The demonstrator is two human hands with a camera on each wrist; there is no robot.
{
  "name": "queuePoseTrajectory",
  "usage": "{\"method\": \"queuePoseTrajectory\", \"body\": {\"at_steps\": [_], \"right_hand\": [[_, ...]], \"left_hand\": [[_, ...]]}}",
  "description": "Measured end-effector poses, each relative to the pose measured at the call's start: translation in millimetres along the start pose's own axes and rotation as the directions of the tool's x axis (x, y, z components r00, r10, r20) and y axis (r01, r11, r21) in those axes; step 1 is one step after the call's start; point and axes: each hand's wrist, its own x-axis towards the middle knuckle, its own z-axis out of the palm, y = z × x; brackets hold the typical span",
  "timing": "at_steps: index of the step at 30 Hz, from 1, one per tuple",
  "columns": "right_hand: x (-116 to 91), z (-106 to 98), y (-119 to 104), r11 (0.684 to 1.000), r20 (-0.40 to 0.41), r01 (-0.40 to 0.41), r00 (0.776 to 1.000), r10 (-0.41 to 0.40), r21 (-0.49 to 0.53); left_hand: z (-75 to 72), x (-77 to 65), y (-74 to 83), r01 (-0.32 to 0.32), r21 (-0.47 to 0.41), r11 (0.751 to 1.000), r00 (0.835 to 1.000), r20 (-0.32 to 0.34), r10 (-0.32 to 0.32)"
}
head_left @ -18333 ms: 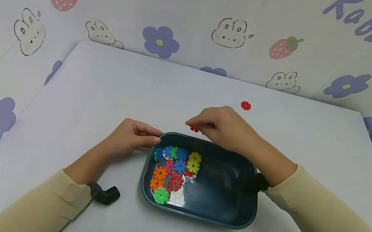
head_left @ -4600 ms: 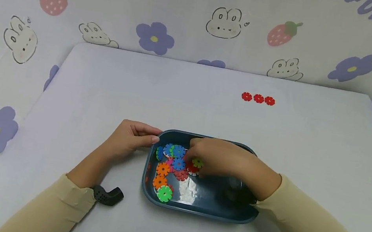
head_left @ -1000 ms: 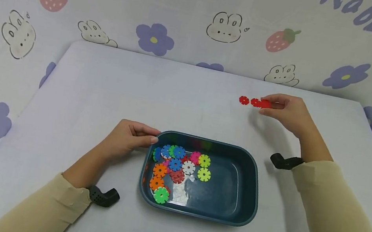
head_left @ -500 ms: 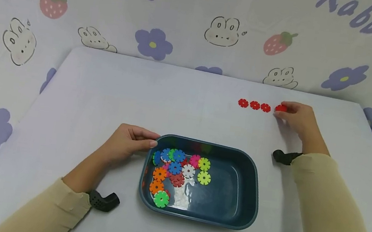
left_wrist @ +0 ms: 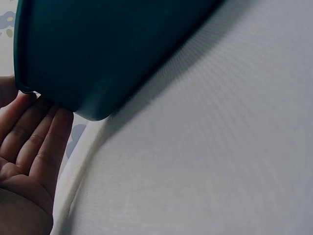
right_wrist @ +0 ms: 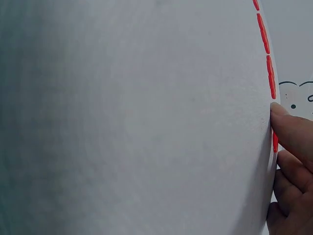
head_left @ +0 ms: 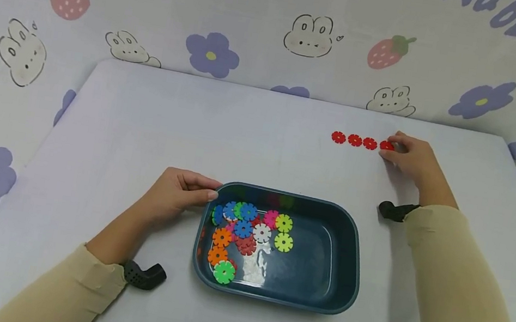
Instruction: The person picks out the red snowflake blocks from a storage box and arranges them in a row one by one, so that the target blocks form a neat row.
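My left hand (head_left: 179, 194) grips the left back corner of a dark blue-green plastic tray (head_left: 312, 270), thumb at the rim. In the left wrist view its fingers (left_wrist: 46, 156) lie against the tray's outer wall. At the back right of the table, my right hand (head_left: 414, 156) holds a red snowflake disc (head_left: 386, 145) between thumb and fingers, at the table surface. Three more red discs (head_left: 355, 140) lie flat in a row to its left. The right wrist view shows the held red disc (right_wrist: 275, 142) edge-on, partly covered by the thumb.
Several discs lie in the tray's left half, among them white (head_left: 261, 233), blue (head_left: 243, 229), orange (head_left: 222, 237), yellow (head_left: 283, 242) and green (head_left: 224, 272). The white table (head_left: 193, 130) ends at a printed cloth behind the red row. A black wrist device (head_left: 145, 276) sits on the left wrist.
The row has grown from one red disc to three, plus the held one. My right hand left the tray, carried this disc rightward past the row, then slid slightly left. The left hand stayed put.
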Motion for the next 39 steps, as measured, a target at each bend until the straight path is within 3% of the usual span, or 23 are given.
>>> {"method": "queuePoseTrajectory", "body": {"at_steps": [39], "right_hand": [[2.0,0.8,-0.7,1.0,-0.014,-0.024,1.0,0.024,0.017]], "left_hand": [[1.0,-0.9,3.8,0.002,-0.006,1.0,1.0,-0.004,-0.002]]}}
